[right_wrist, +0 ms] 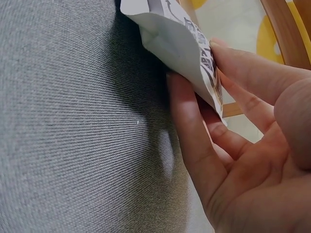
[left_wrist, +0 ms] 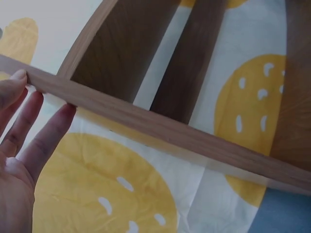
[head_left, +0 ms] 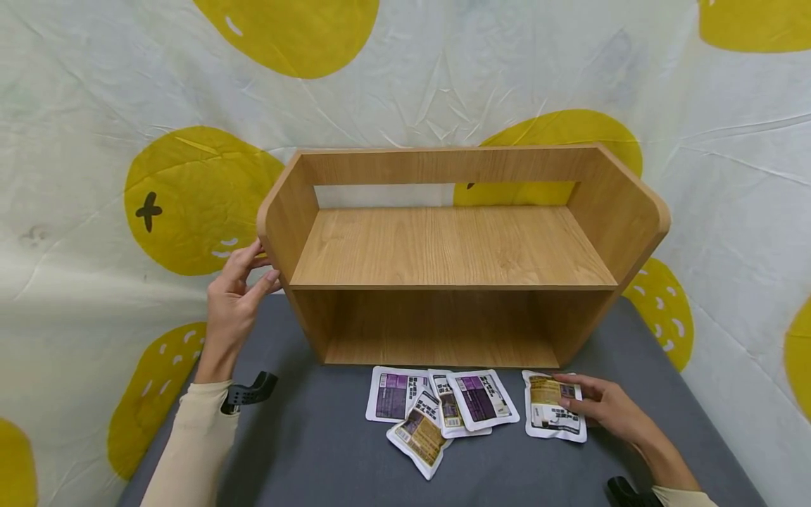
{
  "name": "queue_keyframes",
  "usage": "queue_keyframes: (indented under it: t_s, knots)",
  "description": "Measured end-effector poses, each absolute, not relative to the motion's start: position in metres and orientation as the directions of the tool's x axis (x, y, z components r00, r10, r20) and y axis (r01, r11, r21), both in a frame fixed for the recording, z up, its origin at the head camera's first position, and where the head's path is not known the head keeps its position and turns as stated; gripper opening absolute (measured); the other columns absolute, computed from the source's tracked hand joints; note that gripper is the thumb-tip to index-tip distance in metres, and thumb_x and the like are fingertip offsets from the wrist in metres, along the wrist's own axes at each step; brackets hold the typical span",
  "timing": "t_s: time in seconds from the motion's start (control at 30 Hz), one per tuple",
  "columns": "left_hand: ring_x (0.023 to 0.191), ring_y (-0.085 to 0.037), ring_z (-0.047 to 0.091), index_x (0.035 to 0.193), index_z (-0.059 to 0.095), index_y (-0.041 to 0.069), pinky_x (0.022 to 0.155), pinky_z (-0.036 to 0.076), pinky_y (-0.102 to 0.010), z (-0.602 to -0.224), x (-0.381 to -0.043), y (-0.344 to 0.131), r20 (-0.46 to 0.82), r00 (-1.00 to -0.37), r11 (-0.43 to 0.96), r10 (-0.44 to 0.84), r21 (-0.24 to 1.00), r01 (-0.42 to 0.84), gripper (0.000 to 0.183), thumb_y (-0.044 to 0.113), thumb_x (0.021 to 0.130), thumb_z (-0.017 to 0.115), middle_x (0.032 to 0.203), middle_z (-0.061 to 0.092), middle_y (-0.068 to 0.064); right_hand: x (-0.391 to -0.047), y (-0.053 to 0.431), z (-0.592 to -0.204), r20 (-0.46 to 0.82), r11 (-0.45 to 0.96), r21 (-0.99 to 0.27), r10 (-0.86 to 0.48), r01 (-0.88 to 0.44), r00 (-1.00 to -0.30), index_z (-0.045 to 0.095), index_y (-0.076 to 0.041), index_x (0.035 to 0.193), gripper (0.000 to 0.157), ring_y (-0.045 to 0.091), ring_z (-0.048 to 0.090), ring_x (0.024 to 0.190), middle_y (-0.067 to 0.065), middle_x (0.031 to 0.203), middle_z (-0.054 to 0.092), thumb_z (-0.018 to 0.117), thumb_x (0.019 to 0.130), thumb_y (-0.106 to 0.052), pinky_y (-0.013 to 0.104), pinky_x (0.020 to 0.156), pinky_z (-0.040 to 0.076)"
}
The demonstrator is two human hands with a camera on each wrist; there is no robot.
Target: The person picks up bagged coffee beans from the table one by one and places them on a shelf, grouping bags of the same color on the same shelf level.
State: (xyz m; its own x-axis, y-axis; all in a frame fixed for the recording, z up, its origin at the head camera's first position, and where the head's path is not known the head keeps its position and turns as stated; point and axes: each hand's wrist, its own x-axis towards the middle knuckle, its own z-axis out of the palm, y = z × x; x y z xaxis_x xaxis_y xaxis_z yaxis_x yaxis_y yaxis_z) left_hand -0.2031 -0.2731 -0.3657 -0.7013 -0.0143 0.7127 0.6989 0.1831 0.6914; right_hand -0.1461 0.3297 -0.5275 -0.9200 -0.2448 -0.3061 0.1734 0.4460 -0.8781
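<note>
My right hand (head_left: 605, 408) pinches the right edge of a white sachet with a gold label (head_left: 554, 406), thumb on its printed face. In the right wrist view, that sachet (right_wrist: 177, 46) is tilted, its near edge lifted off the grey cloth, with fingers behind it. At the left, my left hand (head_left: 237, 299) touches the outer side of a two-tier wooden shelf (head_left: 453, 246). The left wrist view has its fingertips (left_wrist: 68, 110) against the edge of the side panel (left_wrist: 160, 131), fingers mostly straight.
Several more sachets lie overlapping before the shelf, among them a purple-labelled one (head_left: 483, 400) and a gold-labelled one (head_left: 419, 436). The shelf stands on a grey cloth-covered table (head_left: 329, 451). Behind it hangs a white curtain (head_left: 431, 84) with yellow prints.
</note>
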Motion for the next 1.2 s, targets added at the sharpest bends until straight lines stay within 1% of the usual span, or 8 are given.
queue_keyframes:
  t_s: [0.17, 0.3, 0.4, 0.57, 0.7, 0.87, 0.93, 1.2]
  knots:
    - [0.112, -0.023, 0.062, 0.146, 0.052, -0.002, 0.077, 0.064, -0.029, -0.366, -0.206, -0.277, 0.712, -0.702, 0.120, 0.001, 0.697, 0.707, 0.067, -0.029, 0.085, 0.058, 0.132, 0.057, -0.015, -0.144, 0.330, -0.521, -0.327, 0.448, -0.873, -0.246, 0.192, -0.912, 0.045, 0.005, 0.149, 0.066, 0.018, 0.066, 0.085, 0.014, 0.106, 0.067, 0.073, 0.096, -0.022, 0.034, 0.068, 0.063]
    - [0.111, -0.023, 0.063, 0.145, 0.052, -0.004, 0.077, 0.064, -0.029, -0.364, -0.207, -0.278, 0.715, -0.699, 0.103, 0.008, 0.695, 0.712, 0.065, -0.029, 0.085, 0.058, 0.132, 0.057, -0.017, -0.143, 0.330, -0.515, -0.341, 0.436, -0.875, -0.246, 0.210, -0.907, 0.044, 0.002, 0.150, 0.066, 0.020, 0.067, 0.088, 0.017, 0.113, 0.067, 0.072, 0.096, -0.025, 0.038, 0.070, 0.064]
    - [0.110, -0.023, 0.063, 0.144, 0.052, -0.005, 0.077, 0.064, -0.030, -0.364, -0.206, -0.278, 0.719, -0.695, 0.097, 0.010, 0.691, 0.716, 0.064, -0.029, 0.085, 0.058, 0.131, 0.057, -0.017, -0.143, 0.329, -0.509, -0.337, 0.448, -0.870, -0.234, 0.207, -0.912, 0.045, -0.002, 0.151, 0.065, 0.020, 0.065, 0.088, 0.017, 0.115, 0.065, 0.071, 0.096, -0.027, 0.037, 0.068, 0.063]
    - [0.110, -0.023, 0.063, 0.144, 0.052, -0.006, 0.077, 0.064, -0.029, -0.363, -0.206, -0.277, 0.717, -0.697, 0.085, 0.010, 0.694, 0.715, 0.065, -0.030, 0.084, 0.058, 0.130, 0.058, -0.016, -0.140, 0.324, -0.492, -0.249, 0.463, -0.879, -0.235, 0.117, -0.939, 0.049, -0.004, 0.150, 0.060, 0.016, 0.060, 0.081, 0.013, 0.104, 0.061, 0.070, 0.097, -0.025, 0.030, 0.061, 0.055]
    - [0.111, -0.023, 0.063, 0.144, 0.052, -0.005, 0.076, 0.064, -0.031, -0.364, -0.206, -0.278, 0.709, -0.706, 0.078, 0.008, 0.703, 0.707, 0.065, -0.030, 0.084, 0.058, 0.128, 0.058, -0.015, -0.137, 0.316, -0.476, -0.174, 0.414, -0.909, -0.269, 0.050, -0.947, 0.050, -0.002, 0.148, 0.055, 0.013, 0.063, 0.088, 0.010, 0.114, 0.066, 0.067, 0.099, -0.020, 0.027, 0.067, 0.057]
    - [0.112, -0.024, 0.062, 0.145, 0.052, -0.004, 0.077, 0.064, -0.030, -0.364, -0.205, -0.278, 0.704, -0.710, 0.097, 0.007, 0.707, 0.701, 0.065, -0.029, 0.085, 0.059, 0.128, 0.058, -0.014, -0.135, 0.304, -0.454, -0.130, 0.338, -0.941, -0.301, 0.022, -0.945, 0.052, 0.002, 0.145, 0.050, 0.017, 0.069, 0.088, 0.010, 0.111, 0.071, 0.066, 0.099, -0.014, 0.030, 0.071, 0.062]
    - [0.112, -0.024, 0.062, 0.145, 0.053, -0.003, 0.077, 0.064, -0.029, -0.364, -0.205, -0.278, 0.703, -0.711, 0.104, 0.009, 0.707, 0.700, 0.065, -0.029, 0.085, 0.059, 0.128, 0.058, -0.014, -0.134, 0.299, -0.445, -0.118, 0.316, -0.949, -0.305, 0.017, -0.945, 0.052, 0.004, 0.144, 0.050, 0.019, 0.070, 0.087, 0.012, 0.106, 0.072, 0.067, 0.099, -0.012, 0.032, 0.069, 0.063]
    - [0.113, -0.025, 0.062, 0.145, 0.053, 0.000, 0.077, 0.064, -0.030, -0.364, -0.205, -0.278, 0.690, -0.724, 0.135, 0.005, 0.716, 0.684, 0.065, -0.026, 0.086, 0.061, 0.128, 0.058, -0.014, -0.134, 0.280, -0.415, -0.078, 0.281, -0.959, -0.315, -0.015, -0.946, 0.051, -0.002, 0.146, 0.049, 0.021, 0.072, 0.084, 0.011, 0.108, 0.072, 0.065, 0.100, -0.013, 0.037, 0.066, 0.064]
